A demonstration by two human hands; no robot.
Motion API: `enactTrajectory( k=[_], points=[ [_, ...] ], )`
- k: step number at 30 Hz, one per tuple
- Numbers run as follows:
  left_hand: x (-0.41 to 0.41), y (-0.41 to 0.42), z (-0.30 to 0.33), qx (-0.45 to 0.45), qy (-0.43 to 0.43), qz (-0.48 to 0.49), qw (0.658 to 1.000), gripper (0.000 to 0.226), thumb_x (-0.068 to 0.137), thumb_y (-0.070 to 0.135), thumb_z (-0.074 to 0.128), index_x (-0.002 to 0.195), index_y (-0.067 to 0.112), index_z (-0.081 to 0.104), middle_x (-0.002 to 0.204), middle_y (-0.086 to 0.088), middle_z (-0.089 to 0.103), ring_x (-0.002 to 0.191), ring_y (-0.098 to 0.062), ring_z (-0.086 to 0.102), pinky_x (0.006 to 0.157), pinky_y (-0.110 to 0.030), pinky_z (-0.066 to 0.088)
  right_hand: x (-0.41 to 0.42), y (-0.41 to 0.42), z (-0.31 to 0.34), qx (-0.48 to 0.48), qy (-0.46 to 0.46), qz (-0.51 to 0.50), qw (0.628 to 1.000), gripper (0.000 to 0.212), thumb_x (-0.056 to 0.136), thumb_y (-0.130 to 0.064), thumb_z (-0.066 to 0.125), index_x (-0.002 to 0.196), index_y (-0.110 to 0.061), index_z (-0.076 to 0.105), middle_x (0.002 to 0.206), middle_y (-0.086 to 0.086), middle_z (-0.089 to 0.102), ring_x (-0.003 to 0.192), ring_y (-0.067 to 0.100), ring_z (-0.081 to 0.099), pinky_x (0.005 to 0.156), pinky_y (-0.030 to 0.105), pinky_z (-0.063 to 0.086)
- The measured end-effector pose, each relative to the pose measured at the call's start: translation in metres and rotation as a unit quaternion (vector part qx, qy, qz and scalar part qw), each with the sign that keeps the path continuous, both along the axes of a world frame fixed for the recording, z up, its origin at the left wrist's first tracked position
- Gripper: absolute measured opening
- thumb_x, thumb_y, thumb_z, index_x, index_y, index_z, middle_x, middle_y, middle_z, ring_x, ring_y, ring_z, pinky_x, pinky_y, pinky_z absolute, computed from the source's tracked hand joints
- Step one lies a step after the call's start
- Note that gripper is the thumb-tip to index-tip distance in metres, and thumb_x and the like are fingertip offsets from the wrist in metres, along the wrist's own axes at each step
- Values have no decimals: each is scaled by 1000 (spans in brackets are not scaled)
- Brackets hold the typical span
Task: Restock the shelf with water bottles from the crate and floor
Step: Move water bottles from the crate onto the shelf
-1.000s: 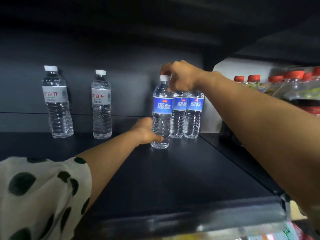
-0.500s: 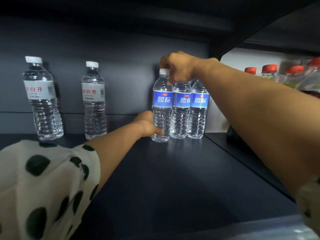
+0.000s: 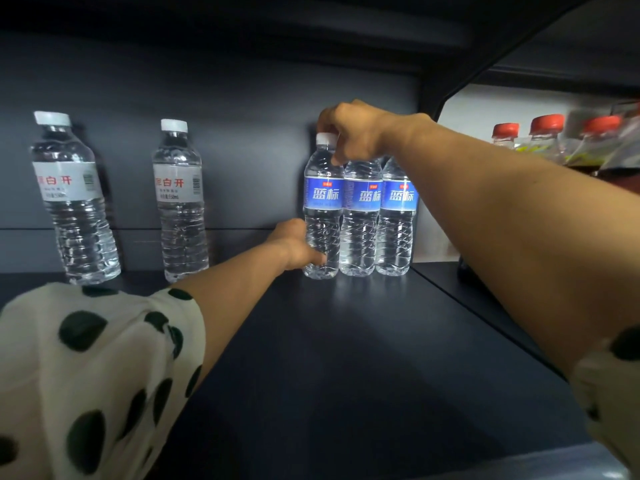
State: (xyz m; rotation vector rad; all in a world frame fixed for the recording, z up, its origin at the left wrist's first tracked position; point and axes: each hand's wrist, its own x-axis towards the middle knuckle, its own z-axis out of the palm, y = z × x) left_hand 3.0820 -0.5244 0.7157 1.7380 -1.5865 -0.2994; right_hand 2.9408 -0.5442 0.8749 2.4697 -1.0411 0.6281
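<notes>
Three blue-labelled water bottles stand side by side at the back right of the dark shelf. My right hand pinches the white cap of the leftmost blue-labelled bottle from above. My left hand grips that same bottle low on its body, near the base. The bottle stands upright on the shelf, touching the middle blue-labelled bottle, with the third beside it. The caps of those two are hidden behind my right hand.
Two white-labelled water bottles stand apart at the back left of the shelf. Red-capped drink bottles fill the neighbouring shelf bay on the right, past a dark upright post. A shelf board hangs close overhead.
The held bottle has slid back into line with the other two blue-labelled bottles. Both hands stayed on it; the camera has moved closer and tilted up.
</notes>
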Motion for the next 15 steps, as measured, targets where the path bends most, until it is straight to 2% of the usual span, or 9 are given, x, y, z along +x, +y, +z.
enactTrajectory(
  k=[4,8,13,15],
  points=[
    [1,-2,-1,-2,-5,7,1000,43,65,24,86,98,10,63,100,-10,68,93,-28,67,85,-43,57,2,-4,-1,3,-5,-3,1000,46,73,-23,78,114,-21,57,101,3,55,96,29,57,85,41,51],
    [1,1,-2,-2,-11,14,1000,44,65,25,87,98,11,63,100,-7,69,92,-26,67,84,-43,57,1,-5,-1,10,-6,1,1000,47,74,-22,78,116,-20,57,100,3,56,96,28,57,85,39,51],
    [-5,15,9,4,-28,22,999,43,68,30,85,100,13,63,102,-3,68,93,-23,66,87,-41,55,-3,6,-1,26,-7,7,1000,54,74,-20,78,122,-20,54,109,6,62,102,29,59,91,42,50],
    [-7,25,18,-5,-39,31,999,38,69,30,84,94,14,61,101,-3,67,95,-25,66,88,-40,54,-7,13,1,24,-9,8,1000,60,73,-20,78,127,-20,52,117,6,62,106,28,59,93,41,49]
  ],
)
